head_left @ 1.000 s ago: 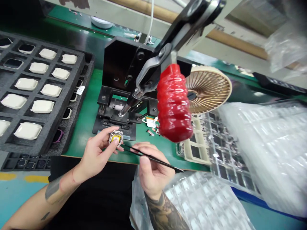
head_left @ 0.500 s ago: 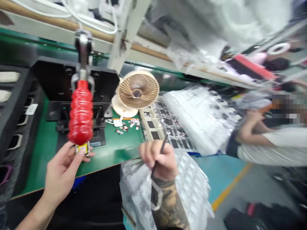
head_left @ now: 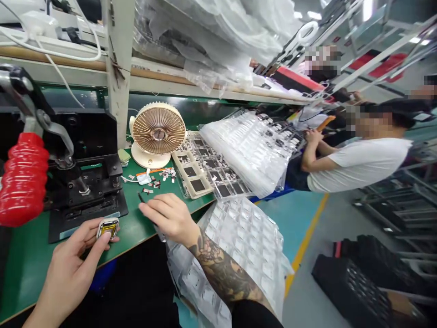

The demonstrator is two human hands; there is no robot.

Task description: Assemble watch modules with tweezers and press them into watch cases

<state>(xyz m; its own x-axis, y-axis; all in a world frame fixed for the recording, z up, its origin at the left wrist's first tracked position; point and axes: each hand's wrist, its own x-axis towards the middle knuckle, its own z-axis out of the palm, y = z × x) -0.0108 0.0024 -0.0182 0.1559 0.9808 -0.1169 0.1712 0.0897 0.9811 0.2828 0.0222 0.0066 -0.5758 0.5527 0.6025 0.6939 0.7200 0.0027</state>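
My left hand holds a small square watch case between thumb and fingers. Its rim is silvery white, and yellow shows inside. It is held over the front edge of the green bench, just before the black press fixture. To the right, my right hand is closed round a thin dark pen-like tool. The tool's dark end sticks out past the fingers, pointing up and left; most of it is hidden by the hand. Small loose parts lie on the bench just beyond this hand.
A red-handled toggle lever rises at the left. A beige fan stands behind the loose parts. Compartment trays and plastic-covered trays fill the right. Clear blister sheets hang below. A co-worker sits farther right.
The view has swung right, so the lever and fan appear farther left. My right hand has come closer to the watch case and turned palm-down, keeping the dark tool. My left hand still holds the case.
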